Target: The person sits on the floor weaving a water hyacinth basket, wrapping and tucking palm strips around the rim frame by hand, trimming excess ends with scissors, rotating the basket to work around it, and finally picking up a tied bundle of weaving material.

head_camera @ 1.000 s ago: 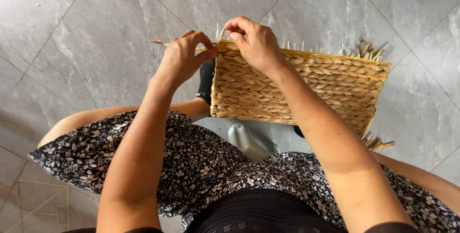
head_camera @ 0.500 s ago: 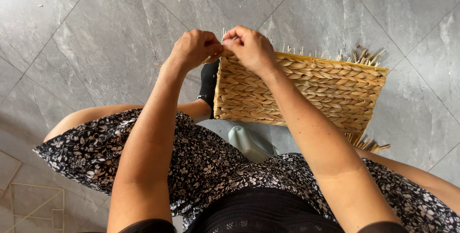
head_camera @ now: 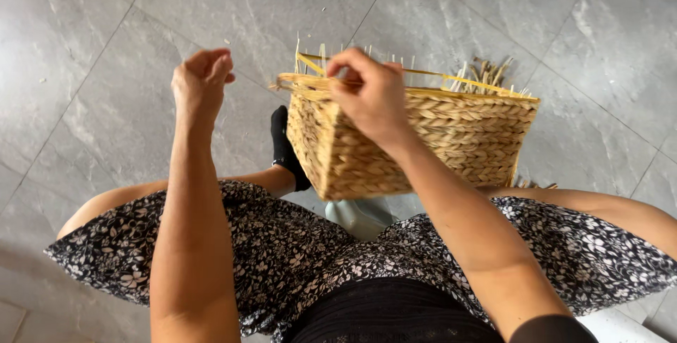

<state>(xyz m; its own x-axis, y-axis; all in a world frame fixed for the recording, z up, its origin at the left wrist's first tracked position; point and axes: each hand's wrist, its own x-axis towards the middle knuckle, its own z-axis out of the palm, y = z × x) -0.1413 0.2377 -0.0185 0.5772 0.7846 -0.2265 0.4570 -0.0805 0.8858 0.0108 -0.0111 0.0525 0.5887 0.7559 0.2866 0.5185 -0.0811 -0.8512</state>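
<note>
Woven basket (head_camera: 423,142), sides finished, rim unfinished with loose stakes: we are pinching a rim strand in our right hand (head_camera: 367,93) above it, left hand (head_camera: 199,78) loosely curled, empty, beside it.

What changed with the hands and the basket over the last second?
The left hand let go of the rim and drew away to the left, apart from the basket. The basket turned, showing its end wall. The right hand stayed gripping the rim, and the person stayed seated.
</note>
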